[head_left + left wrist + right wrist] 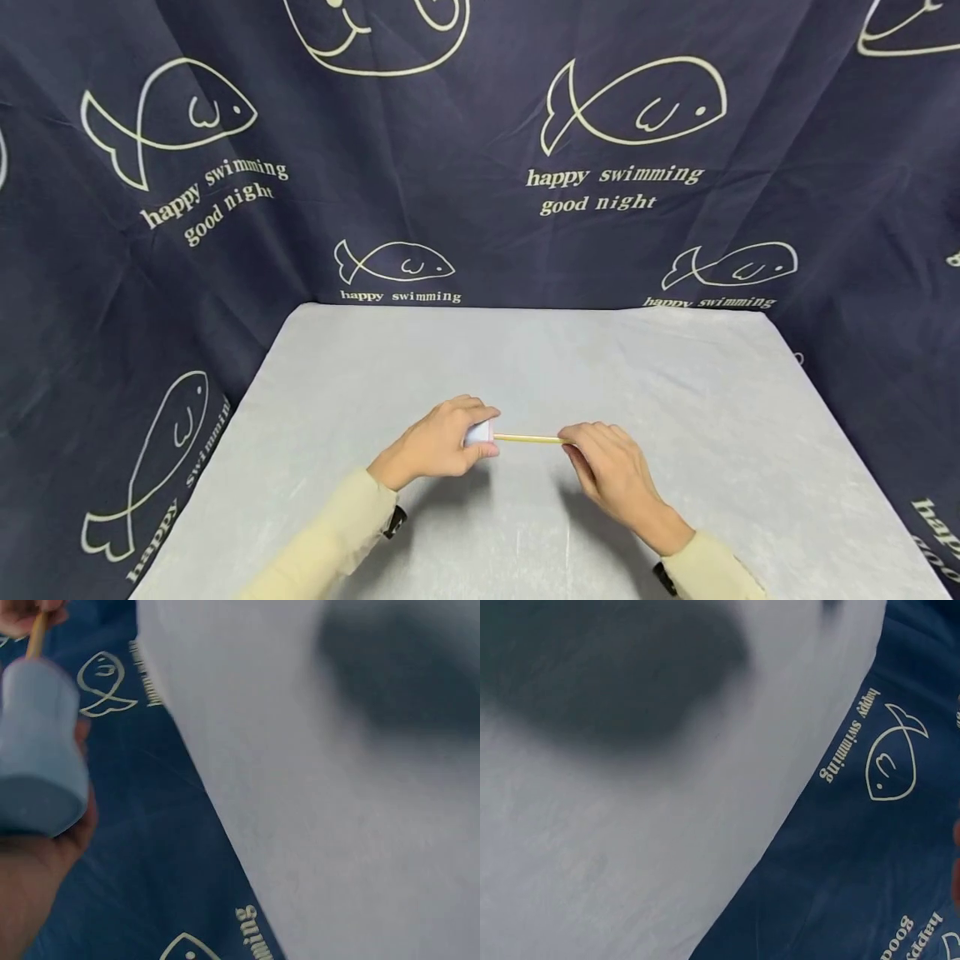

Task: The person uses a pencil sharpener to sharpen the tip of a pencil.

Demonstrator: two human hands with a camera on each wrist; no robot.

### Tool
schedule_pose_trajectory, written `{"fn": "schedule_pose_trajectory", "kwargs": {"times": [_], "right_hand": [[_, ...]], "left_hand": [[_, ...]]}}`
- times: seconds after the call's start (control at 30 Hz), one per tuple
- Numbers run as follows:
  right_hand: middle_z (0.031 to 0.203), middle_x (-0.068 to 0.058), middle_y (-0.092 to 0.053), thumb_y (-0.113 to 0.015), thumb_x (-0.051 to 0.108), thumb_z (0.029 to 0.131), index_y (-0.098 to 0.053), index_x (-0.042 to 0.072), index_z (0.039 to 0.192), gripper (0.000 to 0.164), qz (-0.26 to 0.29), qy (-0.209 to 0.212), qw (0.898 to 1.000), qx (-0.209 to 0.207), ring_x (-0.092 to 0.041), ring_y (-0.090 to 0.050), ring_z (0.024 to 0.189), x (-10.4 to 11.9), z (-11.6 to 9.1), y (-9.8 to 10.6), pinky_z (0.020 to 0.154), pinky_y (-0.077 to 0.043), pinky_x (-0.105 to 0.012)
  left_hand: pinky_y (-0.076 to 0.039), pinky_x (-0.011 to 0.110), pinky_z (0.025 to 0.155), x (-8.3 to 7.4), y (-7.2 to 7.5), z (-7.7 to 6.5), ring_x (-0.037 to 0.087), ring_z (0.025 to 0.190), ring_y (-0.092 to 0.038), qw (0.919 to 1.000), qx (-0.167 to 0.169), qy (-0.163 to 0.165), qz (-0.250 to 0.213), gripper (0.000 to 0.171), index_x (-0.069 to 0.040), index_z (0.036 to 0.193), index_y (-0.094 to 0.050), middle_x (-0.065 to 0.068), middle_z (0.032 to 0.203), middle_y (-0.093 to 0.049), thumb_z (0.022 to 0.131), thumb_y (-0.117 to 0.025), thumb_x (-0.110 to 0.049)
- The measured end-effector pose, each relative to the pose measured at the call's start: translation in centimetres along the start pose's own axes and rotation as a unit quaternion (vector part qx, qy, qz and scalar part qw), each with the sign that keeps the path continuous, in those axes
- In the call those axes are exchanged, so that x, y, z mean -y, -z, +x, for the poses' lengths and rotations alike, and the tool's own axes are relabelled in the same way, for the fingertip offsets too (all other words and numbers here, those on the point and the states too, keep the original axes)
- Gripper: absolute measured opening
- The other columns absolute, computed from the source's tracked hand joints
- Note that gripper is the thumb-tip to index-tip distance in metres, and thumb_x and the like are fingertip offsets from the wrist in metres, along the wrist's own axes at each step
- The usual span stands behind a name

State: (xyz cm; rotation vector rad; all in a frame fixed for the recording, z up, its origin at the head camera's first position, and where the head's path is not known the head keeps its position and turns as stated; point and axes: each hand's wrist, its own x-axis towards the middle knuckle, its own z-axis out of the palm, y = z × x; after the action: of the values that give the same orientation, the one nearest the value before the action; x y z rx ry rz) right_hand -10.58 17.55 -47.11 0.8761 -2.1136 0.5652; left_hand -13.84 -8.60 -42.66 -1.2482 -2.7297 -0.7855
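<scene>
My left hand (438,440) grips a pale blue pencil sharpener (477,432) with a pinkish rim, thumb and fingers around its sides. In the left wrist view the waisted body of the sharpener (41,727) and its darker flat base show. A thin yellow pencil (528,438) runs level from the sharpener's end to my right hand (611,467). That hand pinches the pencil's far end between thumb and fingers. Both hands are held above the table. Only a sliver of the right hand's fingers (957,881) shows at the right wrist view's edge, and the pencil's tip is hidden inside the sharpener.
A white cloth covers the table (525,358), with shadows of both hands on it. Dark blue curtains (480,167) printed with fish and lettering hang behind and at both sides. A dark band (395,522) sits at the left sleeve's cuff.
</scene>
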Motion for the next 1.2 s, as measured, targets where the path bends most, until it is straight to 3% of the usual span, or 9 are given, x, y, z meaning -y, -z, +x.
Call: {"fn": "schedule_pose_trajectory", "kwargs": {"times": [0.13,0.4,0.5,0.63,0.7,0.83,0.93,1.03,1.2], "right_hand": [[0.076,0.004,-0.062,-0.046,0.02,0.1,-0.066,0.008,0.085,0.027,-0.021,0.044,0.998,-0.049,-0.01,-0.05,0.058,-0.1,0.4,0.1,0.051,-0.031,-0.019],[0.061,0.003,-0.056,-0.049,0.019,0.099,-0.067,0.006,0.075,0.033,-0.063,0.13,0.983,-0.109,-0.006,-0.036,0.046,0.4,0.9,0.1,0.043,-0.021,-0.012],[0.06,0.006,-0.055,-0.049,0.024,0.099,-0.066,0.01,0.075,0.033,-0.035,0.096,0.991,-0.083,-0.003,-0.035,0.045,0.7,0.3,0.0,0.04,-0.023,-0.011],[0.06,0.012,-0.057,-0.062,0.026,0.092,-0.066,0.019,0.078,0.016,0.064,-0.048,0.996,0.028,0.005,-0.036,0.046,1.0,-0.5,0.2,0.04,-0.028,-0.01],[0.06,0.013,-0.058,-0.069,0.022,0.086,-0.066,0.021,0.078,0.009,0.137,-0.151,0.974,0.101,0.007,-0.037,0.048,1.1,-0.6,0.5,0.042,-0.03,-0.011],[0.058,0.007,-0.055,-0.071,0.012,0.083,-0.067,0.014,0.078,0.006,0.26,-0.309,0.888,0.221,0.004,-0.036,0.048,0.9,-0.3,1.3,0.042,-0.031,-0.017],[0.059,0.005,-0.054,-0.069,0.012,0.084,-0.067,0.011,0.079,0.005,0.277,-0.33,0.862,0.269,0.002,-0.037,0.048,0.6,-0.1,1.7,0.042,-0.032,-0.019],[0.06,0.01,-0.052,-0.069,0.015,0.085,-0.066,0.015,0.081,0.004,0.238,-0.303,0.88,0.277,0.003,-0.037,0.049,0.5,0.1,1.6,0.044,-0.033,-0.019],[0.069,0.014,-0.057,-0.075,0.011,0.078,-0.061,0.02,0.087,0.02,0.126,-0.218,0.948,0.194,0.003,-0.043,0.055,0.6,-0.3,0.6,0.049,-0.036,-0.018]], "left_hand": [[-0.048,0.024,0.078,-0.2,0.6,0.5,0.009,0.082,-0.055,0.9977,0.04,0.024,-0.05,0.039,-0.001,0.118,-0.065,0.002,0.096,-0.066,0.086,-0.068,-0.024],[-0.049,0.024,0.08,-0.2,0.2,0.3,0.011,0.087,-0.061,0.9908,0.051,0.029,-0.122,0.029,-0.005,0.11,-0.069,0.003,0.099,-0.07,0.084,-0.07,-0.019],[-0.048,0.021,0.075,0.1,-0.9,-0.1,0.009,0.081,-0.058,0.994,0.029,0.002,-0.105,0.031,-0.004,0.11,-0.068,0.002,0.093,-0.067,0.083,-0.071,-0.02],[-0.048,0.022,0.075,0.5,-2.7,-0.7,0.011,0.083,-0.057,0.9966,-0.045,-0.068,-0.007,0.039,-0.002,0.11,-0.066,0.003,0.095,-0.065,0.08,-0.074,-0.026],[-0.048,0.025,0.077,0.6,-3.3,-0.9,0.013,0.087,-0.057,0.989,-0.088,-0.106,0.054,0.043,-0.002,0.109,-0.066,0.003,0.098,-0.065,0.077,-0.076,-0.027],[-0.045,0.025,0.073,0.7,-4.3,-1.1,0.013,0.085,-0.056,0.966,-0.138,-0.163,0.145,0.045,-0.004,0.108,-0.065,0.001,0.097,-0.063,0.075,-0.077,-0.033],[-0.043,0.024,0.07,0.8,-4.8,-1.4,0.012,0.084,-0.056,0.958,-0.148,-0.18,0.168,0.045,-0.005,0.108,-0.064,0.0,0.097,-0.062,0.077,-0.075,-0.036],[-0.044,0.025,0.069,0.9,-5.0,-1.5,0.012,0.084,-0.056,0.9607,-0.145,-0.171,0.164,0.046,-0.004,0.109,-0.064,0.001,0.097,-0.062,0.077,-0.075,-0.036],[-0.047,0.027,0.074,1.6,-4.3,-1.1,0.015,0.087,-0.058,0.9703,-0.133,-0.137,0.149,0.047,-0.002,0.111,-0.064,0.003,0.099,-0.064,0.078,-0.075,-0.034]]}}
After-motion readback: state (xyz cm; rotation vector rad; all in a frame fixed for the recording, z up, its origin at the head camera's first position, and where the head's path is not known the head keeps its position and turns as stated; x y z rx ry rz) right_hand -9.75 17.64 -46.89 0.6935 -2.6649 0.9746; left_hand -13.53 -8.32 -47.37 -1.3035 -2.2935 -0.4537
